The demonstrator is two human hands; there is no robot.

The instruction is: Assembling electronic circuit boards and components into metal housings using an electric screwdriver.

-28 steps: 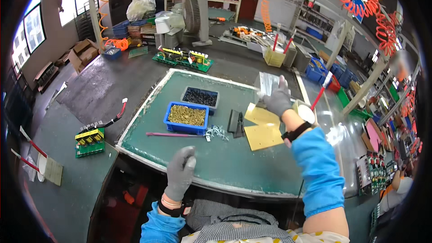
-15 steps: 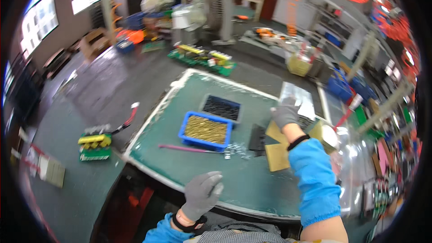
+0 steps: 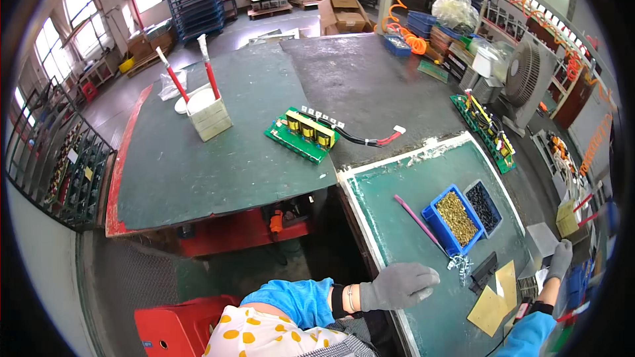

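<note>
My left hand (image 3: 400, 286), in a grey glove, hovers by the near edge of the green mat (image 3: 377, 192). Its fingers are loosely bent and nothing shows in them. Far right, my right hand (image 3: 560, 261), gloved too, has its fingers curled beside a thin grey sheet (image 3: 542, 238); what they grip is hidden. Near it lie tan rectangular sheets (image 3: 488, 311) and a flat black piece (image 3: 484, 272). Farther left on the mat are a blue bin (image 3: 434, 223) of small brass-coloured parts, a dark bin (image 3: 491, 227) of black parts, and a pink stick (image 3: 417, 219).
A green circuit board (image 3: 301, 135) with yellow-black components and a wire lead lies on the left bench. Beyond it a pale square container (image 3: 210, 122) holds red-handled brushes. Another board (image 3: 484, 133) and a fan (image 3: 524, 73) stand farther right. A red stool (image 3: 175, 327) is at lower left.
The view has swung left, so the mat and bins now appear farther right. My right hand remains by the sheets at the mat's far side. My left hand stays near the mat's edge.
</note>
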